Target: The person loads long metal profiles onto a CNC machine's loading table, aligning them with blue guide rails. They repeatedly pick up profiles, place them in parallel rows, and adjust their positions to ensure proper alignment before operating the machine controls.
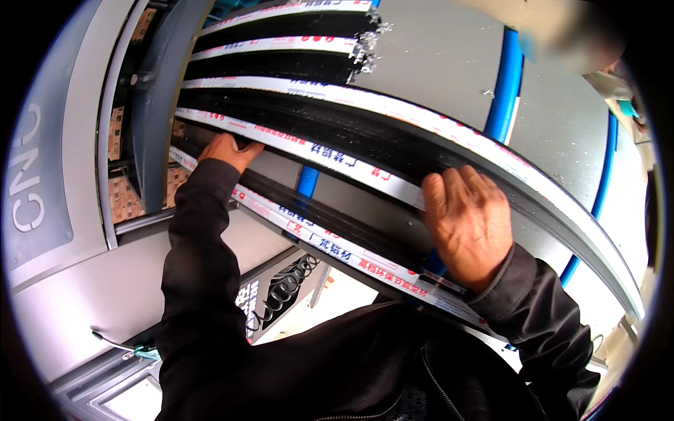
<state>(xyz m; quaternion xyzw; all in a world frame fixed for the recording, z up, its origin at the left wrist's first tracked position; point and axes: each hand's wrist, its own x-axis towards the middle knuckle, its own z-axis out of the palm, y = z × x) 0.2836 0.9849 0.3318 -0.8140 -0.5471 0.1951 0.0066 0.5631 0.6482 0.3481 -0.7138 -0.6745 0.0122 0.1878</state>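
Note:
A long black profile with a white printed film strip [337, 161] lies slantwise across the machine bed in front of me. My left hand [228, 151] is closed at its lower edge near the machine opening, thumb stretched along the film and fingers partly hidden beneath. Farther right, my right hand [469, 221] is wrapped over the same profile, fingers curled on its top. Nearer my body lies another black profile with white film [330, 242], apart from my left hand and passing under my right wrist.
Beyond the held profile, several film-striped profiles [281, 67] end in intricate cut ends [364, 49]. The grey metal bed [428, 59] has blue strips [507, 84] across it and scattered chips. A machine housing [42, 161] stands at left. A black coiled hose [284, 291] hangs below the bed.

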